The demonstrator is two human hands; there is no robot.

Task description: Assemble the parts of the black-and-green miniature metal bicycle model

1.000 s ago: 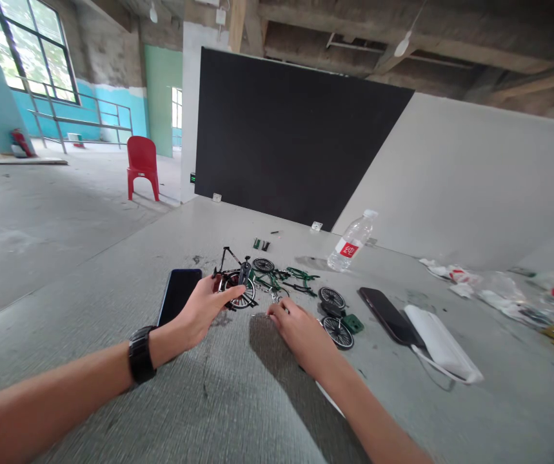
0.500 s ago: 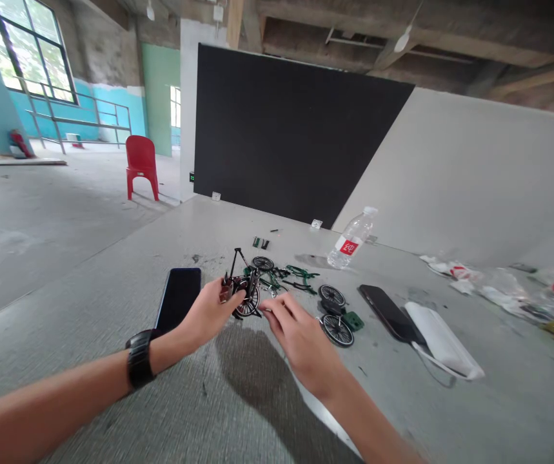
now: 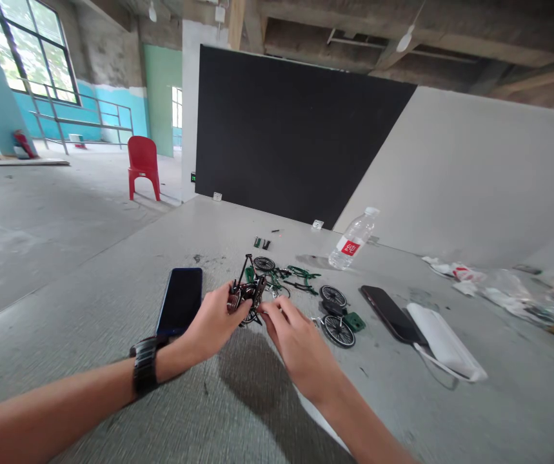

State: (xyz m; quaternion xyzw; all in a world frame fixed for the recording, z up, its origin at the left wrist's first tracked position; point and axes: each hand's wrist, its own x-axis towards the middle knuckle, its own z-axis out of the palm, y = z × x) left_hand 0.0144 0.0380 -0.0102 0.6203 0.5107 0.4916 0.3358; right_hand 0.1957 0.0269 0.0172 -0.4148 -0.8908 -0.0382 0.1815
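Note:
My left hand [image 3: 218, 318] is closed around a small dark model bicycle [image 3: 249, 298], thumb pressed against its wheel side. The fingertips of my right hand [image 3: 292, 332] pinch together at the model's right edge; whether a small part sits between them is hidden. Just behind the model lie a loose spoked wheel [image 3: 264, 263] and green frame pieces [image 3: 300, 276]. To the right of my right hand rest two more wheels, an upper one [image 3: 333, 296] and a lower one [image 3: 338, 330], with a green plate [image 3: 354, 321] beside them.
A phone [image 3: 180, 298] lies left of the model. Farther right are a second phone [image 3: 390, 314] and a cabled white power bank [image 3: 444, 341]. A water bottle [image 3: 354, 238] stands tilted-looking behind the parts. Plastic wrappers [image 3: 504, 290] lie at the far right. A black panel [image 3: 300, 135] borders the back.
My left hand has turned the model bicycle slightly and shifted it a little to the right. My right fingertips now meet its edge more closely.

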